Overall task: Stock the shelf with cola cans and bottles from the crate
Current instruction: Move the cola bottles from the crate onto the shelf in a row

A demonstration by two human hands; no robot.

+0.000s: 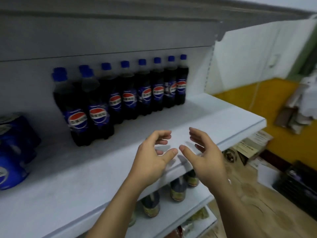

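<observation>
Several cola bottles [128,93] with blue caps stand in a row along the back of the pale shelf [214,117]. Blue cola cans [15,148] are stacked at the shelf's far left. My left hand [152,155] and my right hand [204,152] hover side by side over the shelf's front part, palms facing each other. Their fingers are loosely curled and hold nothing. The crate is out of view.
Dark bottles with yellow labels [178,188] stand on the lower shelf under my hands. Right of the shelf lie a wooden floor [257,203], cardboard boxes [253,143] and a dark crate-like thing [298,184] by a yellow wall.
</observation>
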